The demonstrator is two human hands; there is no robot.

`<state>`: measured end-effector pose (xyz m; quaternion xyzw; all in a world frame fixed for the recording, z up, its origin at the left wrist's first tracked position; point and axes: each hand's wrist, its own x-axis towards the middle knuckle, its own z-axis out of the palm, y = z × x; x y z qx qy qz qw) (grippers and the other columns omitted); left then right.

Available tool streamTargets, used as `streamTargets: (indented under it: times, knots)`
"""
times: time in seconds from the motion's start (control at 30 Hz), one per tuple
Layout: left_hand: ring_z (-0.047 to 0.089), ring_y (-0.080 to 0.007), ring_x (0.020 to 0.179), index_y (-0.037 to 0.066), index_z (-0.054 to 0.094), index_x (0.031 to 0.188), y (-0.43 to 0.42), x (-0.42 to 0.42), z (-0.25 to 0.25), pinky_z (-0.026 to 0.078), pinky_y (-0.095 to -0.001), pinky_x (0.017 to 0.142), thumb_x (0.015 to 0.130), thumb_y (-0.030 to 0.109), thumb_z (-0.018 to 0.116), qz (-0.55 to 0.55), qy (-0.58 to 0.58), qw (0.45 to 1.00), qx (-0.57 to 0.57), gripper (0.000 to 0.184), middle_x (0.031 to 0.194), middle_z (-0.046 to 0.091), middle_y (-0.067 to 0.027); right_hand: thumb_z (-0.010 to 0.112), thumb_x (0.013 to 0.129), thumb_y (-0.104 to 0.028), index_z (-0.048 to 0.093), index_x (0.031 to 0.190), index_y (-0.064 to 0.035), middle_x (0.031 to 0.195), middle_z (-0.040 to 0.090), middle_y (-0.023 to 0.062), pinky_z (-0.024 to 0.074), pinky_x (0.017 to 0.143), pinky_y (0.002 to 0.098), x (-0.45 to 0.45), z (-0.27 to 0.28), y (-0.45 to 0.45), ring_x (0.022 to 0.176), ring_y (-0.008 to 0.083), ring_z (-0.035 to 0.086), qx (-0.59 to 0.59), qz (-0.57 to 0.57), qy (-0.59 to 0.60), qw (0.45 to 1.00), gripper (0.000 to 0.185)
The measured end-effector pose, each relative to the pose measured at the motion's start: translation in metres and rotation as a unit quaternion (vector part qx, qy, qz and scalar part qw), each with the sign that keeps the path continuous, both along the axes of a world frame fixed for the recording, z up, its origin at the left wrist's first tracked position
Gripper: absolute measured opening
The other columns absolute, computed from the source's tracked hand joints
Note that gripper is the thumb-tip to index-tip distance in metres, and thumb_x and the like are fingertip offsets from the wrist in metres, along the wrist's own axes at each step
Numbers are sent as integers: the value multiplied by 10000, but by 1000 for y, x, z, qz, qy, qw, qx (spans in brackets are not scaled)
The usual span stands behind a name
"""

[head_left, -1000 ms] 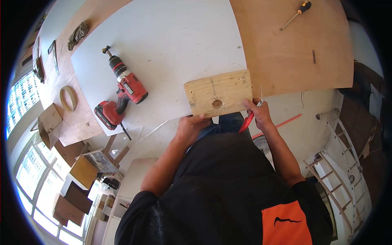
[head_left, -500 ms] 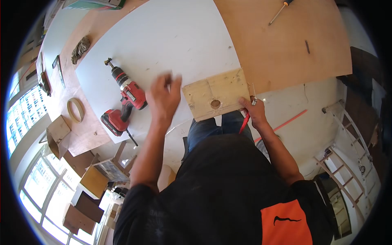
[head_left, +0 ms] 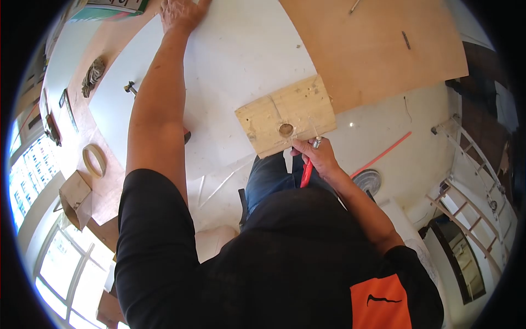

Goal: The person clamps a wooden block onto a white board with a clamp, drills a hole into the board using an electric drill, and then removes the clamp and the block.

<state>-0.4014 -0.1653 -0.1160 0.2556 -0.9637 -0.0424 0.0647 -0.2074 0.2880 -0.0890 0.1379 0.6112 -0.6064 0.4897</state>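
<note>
My left hand (head_left: 182,15) reaches to the far part of the white sheet (head_left: 235,49) and rests on it with fingers stretched out, partly cut off by the top edge. My right hand (head_left: 319,157) is closed around a red-handled tool (head_left: 307,172) with a metal end; its exact kind I cannot make out. The right thumb touches the near edge of a wooden board (head_left: 298,107) with a round hole through it. The board overhangs the sheet's near edge, above my legs. My left forearm hides most of the red cordless drill; its bit (head_left: 130,88) shows.
A brown panel (head_left: 378,49) lies at the right with a small dark rod (head_left: 406,40) on it. At the left are a bundle of cord (head_left: 93,75) and a tape ring (head_left: 94,160). A wooden ladder (head_left: 466,225) and a red strip (head_left: 381,150) are on the right.
My left hand has moved from beside the board up and forward to the sheet's far part, its arm now covering the drill. My right hand and the board have shifted slightly left.
</note>
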Motion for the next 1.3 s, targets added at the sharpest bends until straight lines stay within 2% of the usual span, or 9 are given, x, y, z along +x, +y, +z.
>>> streamTargets:
  times: [0.17,0.27,0.37,0.67,0.87,1.0,1.13,1.23,1.3]
  knots:
    - [373,-426,1437,26,492,1448,14,2,10,272,-527,1211,964,641,540,25,-16,1000,-9,784,1513,455,-248,755,961,-212,693,1069,18,881,715,94,449,533,241,10,-10,-4,722,134,679,-20,-28,11,999,261]
    - [392,-426,1412,20,505,1422,11,4,-3,285,-531,1199,960,625,553,22,8,999,-27,762,1481,471,-247,787,935,-260,704,1075,16,807,723,80,454,531,246,22,-5,-9,638,111,644,-17,-68,43,997,320]
    - [414,-428,1379,20,518,1398,20,5,21,299,-533,1184,953,608,572,16,-26,999,30,739,1439,489,-242,776,944,-251,697,1096,14,785,702,70,463,541,251,20,-11,-4,599,111,611,-17,-27,45,998,316]
    - [440,-421,1344,29,533,1382,12,6,3,327,-536,1157,946,606,587,-5,32,999,-11,724,1401,515,-236,814,890,-183,658,945,-37,662,585,14,479,489,279,11,-6,-7,544,112,570,-85,-112,-14,990,220]
    - [459,-424,1329,31,534,1387,16,5,13,333,-526,1159,962,622,558,4,-18,1000,-11,728,1397,528,-239,822,883,-185,658,955,-30,677,589,15,487,488,274,17,-18,-2,527,110,562,-79,-102,34,991,237]
    - [454,-445,1342,30,525,1397,2,6,-11,343,-550,1149,982,645,512,-15,26,997,-75,742,1430,515,-245,830,886,-217,652,996,-8,724,599,26,481,459,262,14,-14,-4,538,107,576,-95,-107,41,989,295]
    - [399,-458,1412,42,470,1482,4,7,-1,301,-548,1191,984,689,460,-13,-25,999,-27,816,1498,473,-250,840,877,-221,639,1007,-6,754,609,34,478,456,263,16,-15,-5,547,106,573,-76,-108,59,989,322]
    - [404,-459,1409,35,473,1476,-21,1,-45,309,-557,1183,989,689,450,-11,24,995,-100,816,1501,470,-252,838,878,-214,636,979,-14,741,605,28,469,472,260,17,-19,-3,549,102,564,-64,-101,70,990,301]
    - [409,-460,1407,31,476,1472,-24,1,-53,316,-557,1181,990,687,447,-11,31,991,-127,814,1509,465,-254,833,880,-206,634,963,-19,738,604,23,461,483,256,16,-21,-3,553,100,562,-65,-93,74,991,286]
